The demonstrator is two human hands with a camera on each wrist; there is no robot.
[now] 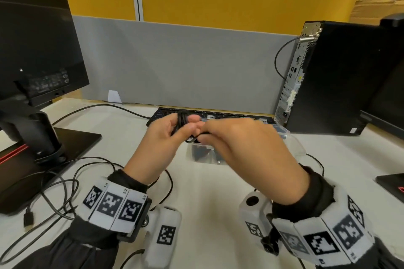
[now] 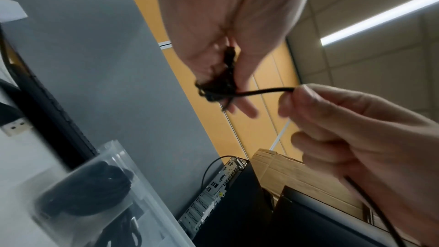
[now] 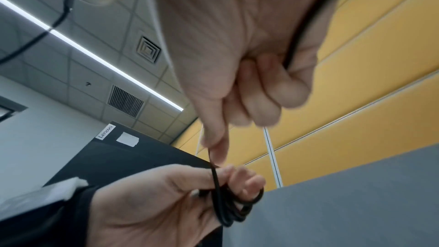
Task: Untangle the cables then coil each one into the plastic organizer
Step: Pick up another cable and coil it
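Head view: left hand [image 1: 162, 135] grips small black cable coil [image 1: 181, 120] above counter [image 1: 207, 192]; right hand [image 1: 244, 142] pinches its free strand, hiding most of clear plastic organizer [image 1: 204, 154]. Organizer contents blurred; dark coiled cable inside in left wrist view.

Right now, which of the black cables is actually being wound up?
The black cable looped around the left hand, fed by the right hand. Another cable lies loose on the desk; more sit in the plastic organizer.
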